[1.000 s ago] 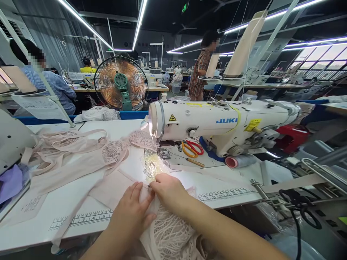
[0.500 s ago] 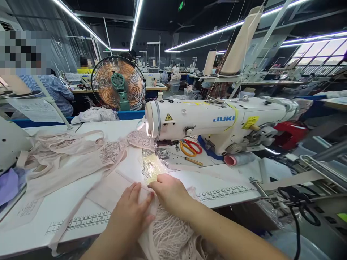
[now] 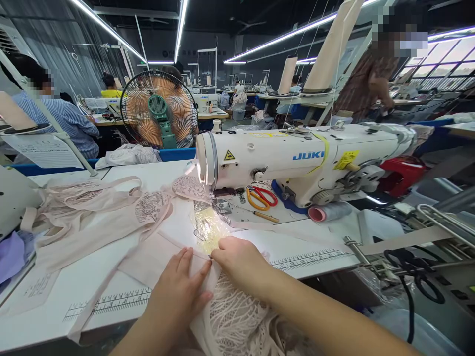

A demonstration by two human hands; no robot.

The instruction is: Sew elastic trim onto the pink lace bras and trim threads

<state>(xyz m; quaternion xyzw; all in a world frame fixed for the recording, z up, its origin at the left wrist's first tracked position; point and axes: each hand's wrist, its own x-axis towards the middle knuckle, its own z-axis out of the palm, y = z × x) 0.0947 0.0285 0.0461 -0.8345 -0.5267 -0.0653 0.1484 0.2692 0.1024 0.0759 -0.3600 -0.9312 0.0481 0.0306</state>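
The pale pink lace garment (image 3: 233, 316) lies at the near edge of the white table (image 3: 85, 282), spilling over it, on the near side of the sewing machine (image 3: 267, 155). The left hand (image 3: 176, 289) rests half-open on its cloth, fingers slightly spread, while the right hand (image 3: 239, 262) is closed in a pinch beside it, around a small dark-tipped object (image 3: 210, 256) that I can't identify.

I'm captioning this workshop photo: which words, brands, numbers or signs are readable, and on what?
"JUKI": sewing machine, in blue.
"JUKI": machine right of the fan.
Warning triangle, wordless: sewing machine's side; symbol too small.
Too small or blurred: numbers on the ruler strip, yellow sticker, hanging sheet, wall lettering, pale slip, machine left of the fan.
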